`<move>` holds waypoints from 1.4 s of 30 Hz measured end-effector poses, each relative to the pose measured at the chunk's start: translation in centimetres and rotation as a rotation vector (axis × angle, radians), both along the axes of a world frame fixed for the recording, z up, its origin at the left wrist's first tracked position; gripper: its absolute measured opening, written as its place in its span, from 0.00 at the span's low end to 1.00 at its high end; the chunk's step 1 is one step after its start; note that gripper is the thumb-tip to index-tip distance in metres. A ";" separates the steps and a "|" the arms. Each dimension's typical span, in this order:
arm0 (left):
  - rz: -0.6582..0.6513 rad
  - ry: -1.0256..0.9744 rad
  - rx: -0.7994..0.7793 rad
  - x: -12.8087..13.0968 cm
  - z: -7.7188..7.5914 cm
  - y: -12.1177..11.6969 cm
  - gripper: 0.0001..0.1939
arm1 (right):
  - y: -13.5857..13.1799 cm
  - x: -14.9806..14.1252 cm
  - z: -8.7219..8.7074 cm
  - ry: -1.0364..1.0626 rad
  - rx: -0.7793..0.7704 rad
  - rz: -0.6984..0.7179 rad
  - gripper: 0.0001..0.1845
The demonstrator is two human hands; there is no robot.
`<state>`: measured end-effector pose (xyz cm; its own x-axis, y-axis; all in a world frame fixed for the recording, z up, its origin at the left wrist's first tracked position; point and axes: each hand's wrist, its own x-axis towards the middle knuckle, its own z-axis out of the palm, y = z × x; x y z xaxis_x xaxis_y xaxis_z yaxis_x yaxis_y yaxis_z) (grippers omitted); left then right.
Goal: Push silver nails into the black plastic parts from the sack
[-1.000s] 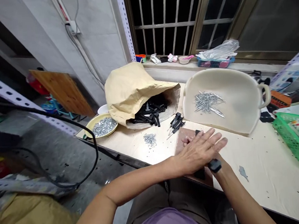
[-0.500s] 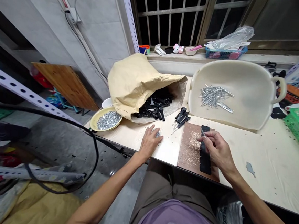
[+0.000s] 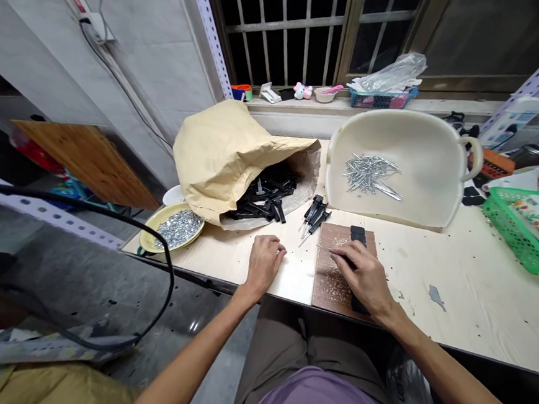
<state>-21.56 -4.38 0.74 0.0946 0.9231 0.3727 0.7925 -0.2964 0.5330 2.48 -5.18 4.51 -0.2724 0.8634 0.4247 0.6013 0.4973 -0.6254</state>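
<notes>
My left hand [image 3: 264, 263] is closed above the table's front part, fingertips pinched together. Small silver metal pieces [image 3: 278, 252] show faintly at its fingertips, mostly hidden. In my right hand [image 3: 362, 275], over the brown board [image 3: 325, 278], is a thin metal pin [image 3: 323, 247] pointing left; a dark part shows under the fingers. Black flat pieces [image 3: 358, 233] stand in a row along the board, partly covered by this hand. Between the hands, further back, lie several black-handled metal pins [image 3: 314, 217]. Pale crumbs are scattered over the board.
A paper sack [image 3: 223, 156] spills black plastic parts [image 3: 264, 199]. Left of it stands a yellow bowl [image 3: 144, 237] of small silver pieces. A cream basin [image 3: 418, 196] with loose metal pins [image 3: 370, 172] is behind the board. A green basket [image 3: 510, 239] stands far right.
My left hand has curled its fingers, and the silver pieces under it no longer show on the table. My right hand has turned and moved toward me, its pin now pointing left. The view shifted right.
</notes>
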 end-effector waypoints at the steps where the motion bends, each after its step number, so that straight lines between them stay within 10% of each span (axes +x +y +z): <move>1: 0.027 -0.180 -0.075 0.4 0.3 -0.1 0.08 | 0.0 -0.3 0.1 -0.014 0.012 0.014 0.10; 6: 0.049 -1.059 -0.484 3.0 1.7 -0.6 0.15 | 0.0 -1.6 0.2 -0.136 0.040 0.068 0.13; 10: 0.024 -1.279 -0.517 4.7 2.5 -0.9 0.15 | -0.1 -1.7 0.1 -0.217 0.035 0.053 0.15; 42: -0.046 -1.019 -0.482 6.0 2.6 -0.9 0.12 | -1.7 -0.6 -0.2 -0.421 0.172 -0.146 0.13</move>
